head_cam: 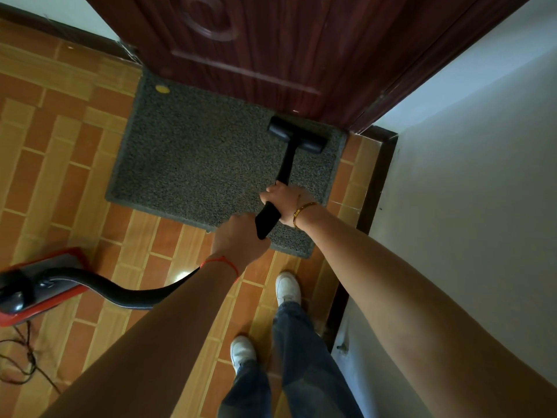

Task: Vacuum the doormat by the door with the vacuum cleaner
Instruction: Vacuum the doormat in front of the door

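Head view: vacuum wand [287,164] lengthwise toward door [271,55], nozzle [297,134] crosswise.

No legible text or labels anywhere.

The vacuum cleaner [39,285] is cut off at the left edge — its hose [126,292] apparently vanishes behind the left forearm.

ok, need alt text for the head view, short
Both hands grip the black vacuum wand: right hand higher up it, left hand at its rear end. Its black floor nozzle sits on the speckled grey doormat against the dark red wooden door; the red canister vacuum stands on orange tiles at left.
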A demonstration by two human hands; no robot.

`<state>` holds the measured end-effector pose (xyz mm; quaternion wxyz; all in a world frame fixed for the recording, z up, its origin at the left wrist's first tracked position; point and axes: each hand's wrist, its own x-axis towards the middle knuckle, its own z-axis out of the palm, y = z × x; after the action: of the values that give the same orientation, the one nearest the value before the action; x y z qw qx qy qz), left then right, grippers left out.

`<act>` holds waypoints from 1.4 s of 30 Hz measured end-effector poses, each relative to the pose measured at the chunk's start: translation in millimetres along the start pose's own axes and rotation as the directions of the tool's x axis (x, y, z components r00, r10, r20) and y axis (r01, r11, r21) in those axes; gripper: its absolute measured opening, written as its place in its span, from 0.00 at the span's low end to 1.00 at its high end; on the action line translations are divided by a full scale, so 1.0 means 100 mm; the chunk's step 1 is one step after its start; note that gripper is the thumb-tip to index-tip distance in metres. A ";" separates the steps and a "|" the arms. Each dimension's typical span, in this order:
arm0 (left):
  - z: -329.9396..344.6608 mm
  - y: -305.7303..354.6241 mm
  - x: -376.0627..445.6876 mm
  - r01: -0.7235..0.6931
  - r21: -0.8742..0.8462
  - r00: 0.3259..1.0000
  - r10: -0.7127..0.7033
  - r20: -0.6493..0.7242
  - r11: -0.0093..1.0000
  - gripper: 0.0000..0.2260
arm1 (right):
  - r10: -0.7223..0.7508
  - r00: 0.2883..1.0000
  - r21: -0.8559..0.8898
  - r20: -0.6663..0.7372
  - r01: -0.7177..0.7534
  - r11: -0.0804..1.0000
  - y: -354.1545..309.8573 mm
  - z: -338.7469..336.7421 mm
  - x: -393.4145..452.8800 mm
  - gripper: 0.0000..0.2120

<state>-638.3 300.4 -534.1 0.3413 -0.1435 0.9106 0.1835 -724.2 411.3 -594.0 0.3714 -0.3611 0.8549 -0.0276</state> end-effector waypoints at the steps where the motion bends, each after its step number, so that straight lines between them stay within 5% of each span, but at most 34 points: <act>1: 0.01 0.00 -0.02 0.002 -0.006 1.000 -0.002 0.001 1.000 0.04 | 0.002 1.000 -0.006 -0.001 -0.002 1.000 -0.01 0.01 -0.01 0.17; 21: 0.56 -0.77 -1.06 0.049 -0.001 0.997 -0.049 0.065 0.999 0.12 | -0.010 0.998 0.021 0.058 0.009 1.000 -1.10 0.83 -0.52 0.14; 42: 1.08 -1.59 -2.25 0.077 0.058 0.985 -0.085 0.148 0.995 0.08 | -0.024 0.995 0.109 0.096 0.013 0.994 -2.30 1.68 -1.16 0.11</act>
<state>-351.8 236.3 -495.7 0.4196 -0.1572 0.8803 0.1559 -422.9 352.8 -570.9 0.4313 -0.3492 0.8297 -0.0599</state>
